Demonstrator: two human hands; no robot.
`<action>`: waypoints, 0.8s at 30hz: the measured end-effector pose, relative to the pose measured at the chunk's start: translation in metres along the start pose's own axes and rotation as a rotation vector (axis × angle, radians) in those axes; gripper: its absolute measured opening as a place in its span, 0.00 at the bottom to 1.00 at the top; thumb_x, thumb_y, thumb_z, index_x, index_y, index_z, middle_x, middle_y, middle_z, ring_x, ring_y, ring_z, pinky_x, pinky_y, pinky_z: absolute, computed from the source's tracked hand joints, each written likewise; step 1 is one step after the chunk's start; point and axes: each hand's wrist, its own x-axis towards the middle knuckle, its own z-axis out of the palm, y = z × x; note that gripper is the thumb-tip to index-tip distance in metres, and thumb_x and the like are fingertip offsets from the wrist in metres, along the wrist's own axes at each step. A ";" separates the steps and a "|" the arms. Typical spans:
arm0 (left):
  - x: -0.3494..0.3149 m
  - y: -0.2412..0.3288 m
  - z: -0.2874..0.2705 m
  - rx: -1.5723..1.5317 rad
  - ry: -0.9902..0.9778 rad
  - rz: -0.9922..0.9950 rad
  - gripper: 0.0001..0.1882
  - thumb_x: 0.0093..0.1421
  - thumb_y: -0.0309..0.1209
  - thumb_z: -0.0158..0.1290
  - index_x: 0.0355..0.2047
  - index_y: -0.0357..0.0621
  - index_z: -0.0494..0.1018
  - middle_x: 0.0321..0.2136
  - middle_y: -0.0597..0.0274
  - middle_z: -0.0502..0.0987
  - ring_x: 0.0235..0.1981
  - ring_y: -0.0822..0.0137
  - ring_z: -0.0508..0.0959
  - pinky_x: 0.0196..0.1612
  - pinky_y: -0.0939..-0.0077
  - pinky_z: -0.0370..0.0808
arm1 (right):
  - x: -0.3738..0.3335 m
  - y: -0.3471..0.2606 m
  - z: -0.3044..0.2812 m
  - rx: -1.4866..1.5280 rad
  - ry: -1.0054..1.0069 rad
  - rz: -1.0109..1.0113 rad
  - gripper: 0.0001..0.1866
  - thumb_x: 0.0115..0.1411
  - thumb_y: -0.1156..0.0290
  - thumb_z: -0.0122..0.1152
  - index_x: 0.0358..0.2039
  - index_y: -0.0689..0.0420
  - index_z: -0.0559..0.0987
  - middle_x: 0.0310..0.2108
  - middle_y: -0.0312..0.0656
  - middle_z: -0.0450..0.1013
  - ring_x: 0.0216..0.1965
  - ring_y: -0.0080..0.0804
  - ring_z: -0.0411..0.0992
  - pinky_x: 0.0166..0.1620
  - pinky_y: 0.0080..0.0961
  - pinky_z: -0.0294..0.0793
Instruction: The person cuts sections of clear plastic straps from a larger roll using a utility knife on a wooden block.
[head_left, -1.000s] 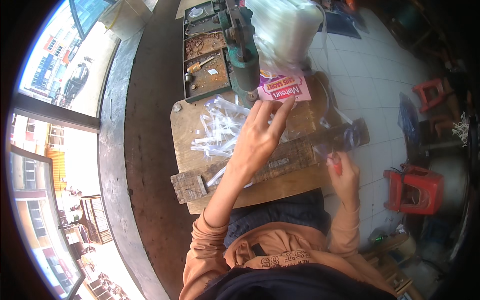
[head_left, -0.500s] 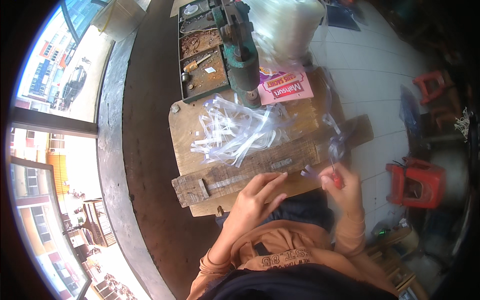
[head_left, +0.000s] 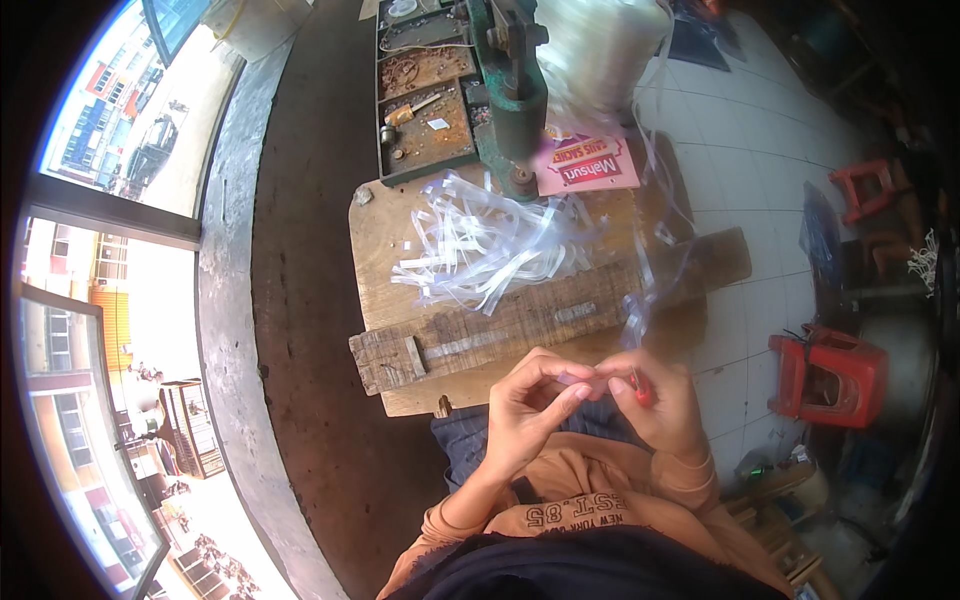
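Observation:
Both hands are close together in front of the table's near edge. My left hand is closed, thumb and forefinger pinching a bit of clear plastic strip. Beside it, my right hand is closed around a small red-handled tool; its working end is hidden, and its fingers almost meet the left ones. Behind the right hand, a clear strip runs up over the wood. A loose pile of cut clear strips lies on the wooden tabletop, behind a rough wooden bar.
A green metal hand press stands behind the pile, between a compartmented tray and a pink printed packet. A large roll of clear plastic stands at the back. Red stools are on the tiled floor to the right.
My right hand has moved left with the red-handled tool, up to my left hand. The left hand's fingers, apart before, have closed on the strip. The view has shifted slightly.

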 end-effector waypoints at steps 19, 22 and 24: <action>-0.005 -0.005 0.001 0.135 0.122 0.109 0.08 0.58 0.17 0.51 0.38 0.28 0.73 0.37 0.57 0.71 0.38 0.70 0.77 0.44 0.80 0.74 | 0.004 -0.004 0.015 -0.371 0.154 -0.259 0.16 0.42 0.85 0.62 0.35 0.61 0.75 0.30 0.43 0.73 0.26 0.38 0.74 0.28 0.28 0.73; -0.008 -0.004 -0.003 0.160 0.137 0.140 0.08 0.59 0.17 0.49 0.39 0.28 0.73 0.36 0.56 0.72 0.38 0.69 0.77 0.43 0.80 0.74 | 0.008 -0.008 0.018 -0.315 0.102 -0.210 0.16 0.42 0.84 0.62 0.35 0.60 0.75 0.31 0.43 0.72 0.28 0.39 0.74 0.29 0.29 0.73; -0.009 -0.005 -0.007 0.191 0.181 0.154 0.08 0.59 0.17 0.49 0.39 0.28 0.73 0.36 0.56 0.72 0.38 0.68 0.78 0.42 0.80 0.75 | 0.013 -0.007 0.023 -0.252 0.058 -0.169 0.16 0.43 0.83 0.62 0.36 0.60 0.75 0.31 0.43 0.72 0.29 0.41 0.74 0.30 0.30 0.72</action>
